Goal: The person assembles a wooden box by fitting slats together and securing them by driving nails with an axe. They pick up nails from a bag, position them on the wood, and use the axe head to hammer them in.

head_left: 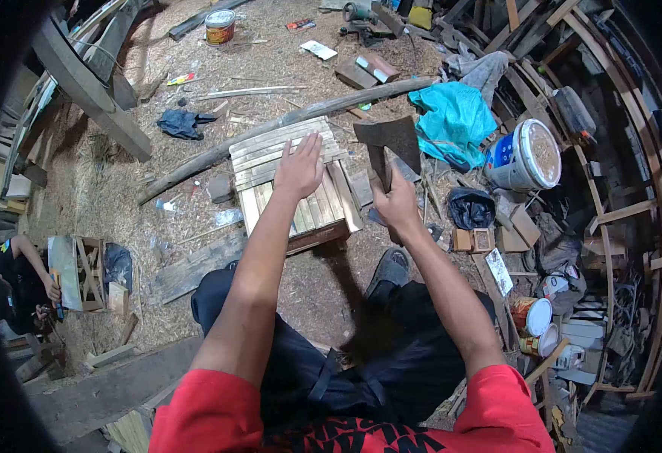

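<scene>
Flat on the slatted wooden piece (252, 172) lies my left hand (299, 167), its fingers stretched out toward the far edge. The piece is made of narrow pale strips and has a sloping, roof-like top with a lower slatted side facing me. My right hand (396, 204) is wrapped round the handle of a hatchet (391, 140). The broad dark blade is raised just right of the slatted piece, apart from it.
A long curved pole (218, 153) lies behind the slatted piece. To the right are a teal bag (455, 124), a white-and-blue bucket (526, 155) and a black bag (471, 209). Another person's hand (53, 288) holds a tool at the far left.
</scene>
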Motion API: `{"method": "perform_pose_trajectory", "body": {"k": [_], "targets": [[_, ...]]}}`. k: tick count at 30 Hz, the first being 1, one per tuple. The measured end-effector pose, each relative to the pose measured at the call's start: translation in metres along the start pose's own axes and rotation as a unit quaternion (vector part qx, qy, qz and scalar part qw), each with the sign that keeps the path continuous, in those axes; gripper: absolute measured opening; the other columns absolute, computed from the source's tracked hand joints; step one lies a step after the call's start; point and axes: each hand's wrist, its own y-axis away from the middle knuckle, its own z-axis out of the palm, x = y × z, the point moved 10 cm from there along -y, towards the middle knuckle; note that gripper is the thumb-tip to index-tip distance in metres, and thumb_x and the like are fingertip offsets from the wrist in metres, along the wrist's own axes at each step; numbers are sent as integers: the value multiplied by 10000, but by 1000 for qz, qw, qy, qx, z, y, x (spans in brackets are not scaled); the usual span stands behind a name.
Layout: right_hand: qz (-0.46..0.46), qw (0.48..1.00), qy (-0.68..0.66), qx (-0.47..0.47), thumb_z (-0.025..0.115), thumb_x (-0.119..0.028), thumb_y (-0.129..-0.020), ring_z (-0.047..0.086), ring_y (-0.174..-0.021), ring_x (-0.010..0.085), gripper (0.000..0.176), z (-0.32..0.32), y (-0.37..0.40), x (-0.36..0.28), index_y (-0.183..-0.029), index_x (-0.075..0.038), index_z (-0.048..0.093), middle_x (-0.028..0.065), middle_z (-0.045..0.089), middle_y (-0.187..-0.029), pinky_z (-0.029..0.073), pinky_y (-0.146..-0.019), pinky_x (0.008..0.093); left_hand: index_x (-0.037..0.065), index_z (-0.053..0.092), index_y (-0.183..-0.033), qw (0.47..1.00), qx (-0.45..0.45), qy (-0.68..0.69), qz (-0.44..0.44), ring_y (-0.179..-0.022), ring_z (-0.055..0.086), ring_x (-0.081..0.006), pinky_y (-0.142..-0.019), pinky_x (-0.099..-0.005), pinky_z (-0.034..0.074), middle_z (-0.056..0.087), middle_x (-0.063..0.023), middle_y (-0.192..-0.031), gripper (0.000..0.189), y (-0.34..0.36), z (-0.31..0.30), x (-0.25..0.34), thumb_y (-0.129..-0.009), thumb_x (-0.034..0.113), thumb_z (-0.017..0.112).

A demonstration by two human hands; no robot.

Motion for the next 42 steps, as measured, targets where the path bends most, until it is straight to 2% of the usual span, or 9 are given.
{"method": "perform_pose_trajectory", "body": {"k": [5,9,14,20,25,29,33,37,42], "targets": [[-56,998,0,-19,660,-183,-895,667,-945,457,410,22,4,10,-1227,42,577,288,683,-995,535,-799,480,68,307,-1533,1000,9,7,4,-1489,269,-209,-1220,-506,171,289,-72,-1616,615,-4,-4,0,-963,290,367],[80,995,39,-42,624,-254,-908,648,-900,493,347,34,7,47,-1088,42,613,320,666,-908,517,-793,525,61,293,-1536,1000,16,22,7,-1493,257,-235,-1219,-512,166,293,-101,-1609,629,3,-9,7,-953,264,415],[94,993,64,-19,694,-333,-905,687,-792,414,370,31,-6,71,-973,25,630,261,684,-846,518,-690,477,41,298,-1534,999,39,-1,17,-1498,247,-230,-1220,-522,130,291,-114,-1609,750,25,-16,34,-962,503,443],[130,988,53,-61,680,-307,-895,658,-859,465,360,31,5,80,-1009,31,639,296,668,-885,516,-743,502,59,300,-1539,999,48,1,12,-1501,237,-234,-1220,-533,119,267,-109,-1620,756,25,-14,35,-974,548,413],[-63,978,100,-171,684,-297,-848,642,-834,455,341,-5,-12,78,-1074,-64,580,225,665,-872,507,-715,513,181,325,-1545,999,34,-20,33,-1501,239,-242,-1216,-552,120,261,-100,-1624,646,27,-15,38,-989,498,410],[-237,898,193,-317,697,-252,-773,632,-829,440,432,18,-6,84,-1116,-93,489,192,638,-927,494,-685,536,240,350,-1536,999,37,-10,35,-1495,253,-245,-1208,-567,147,272,-84,-1621,583,27,-10,39,-990,423,439],[-293,833,238,-404,668,-229,-761,641,-858,420,405,48,-25,71,-1109,-115,495,160,639,-966,516,-692,522,228,358,-1532,999,28,-15,33,-1489,265,-245,-1204,-570,162,278,-78,-1618,587,26,-12,41,-970,350,476],[-291,845,248,-373,671,-211,-768,651,-855,416,369,45,-59,60,-1087,-122,508,146,650,-948,518,-681,527,207,366,-1526,998,35,-17,40,-1484,278,-239,-1200,-574,170,286,-79,-1615,591,24,-13,38,-955,297,484],[-361,777,237,-458,710,-275,-768,645,-833,412,400,54,-32,49,-1069,-110,505,147,629,-957,503,-664,523,214,318,-1547,999,17,-29,30,-1490,261,-233,-1216,-553,134,283,-65,-1617,581,21,-10,37,-1003,396,412]]}}
